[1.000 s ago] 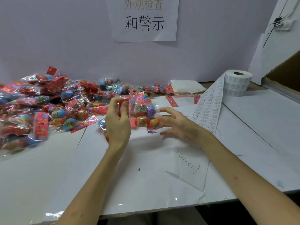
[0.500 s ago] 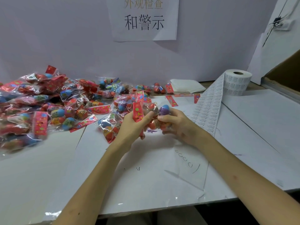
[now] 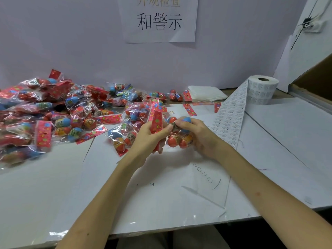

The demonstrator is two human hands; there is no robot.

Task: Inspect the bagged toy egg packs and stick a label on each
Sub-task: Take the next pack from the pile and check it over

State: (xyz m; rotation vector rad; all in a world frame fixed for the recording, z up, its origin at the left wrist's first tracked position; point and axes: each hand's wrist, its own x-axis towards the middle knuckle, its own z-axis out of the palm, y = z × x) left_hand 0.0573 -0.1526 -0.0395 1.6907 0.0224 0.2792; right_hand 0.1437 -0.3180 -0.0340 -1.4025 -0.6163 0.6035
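Both hands hold one clear bagged egg pack [image 3: 177, 139] just above the white table, at the centre. My left hand [image 3: 150, 139] grips its red flowered header card, which stands on edge. My right hand [image 3: 195, 133] curls round the eggs inside, a blue one at the top and red ones below. A large heap of egg packs [image 3: 53, 112] covers the left side. A white label roll [image 3: 262, 89] stands at the back right, its label strip [image 3: 231, 117] trailing toward my right hand.
A folded white cloth [image 3: 206, 93] lies by the back wall. Loose red header cards [image 3: 189, 109] and a rubber band [image 3: 172, 112] lie behind my hands. A cardboard box [image 3: 316, 78] stands at the far right. A paper sign [image 3: 159, 18] hangs on the wall.
The pack was held up and spread flat between my hands a second ago. Both hands have since closed round it, brought it nearer and turned its header card on edge.
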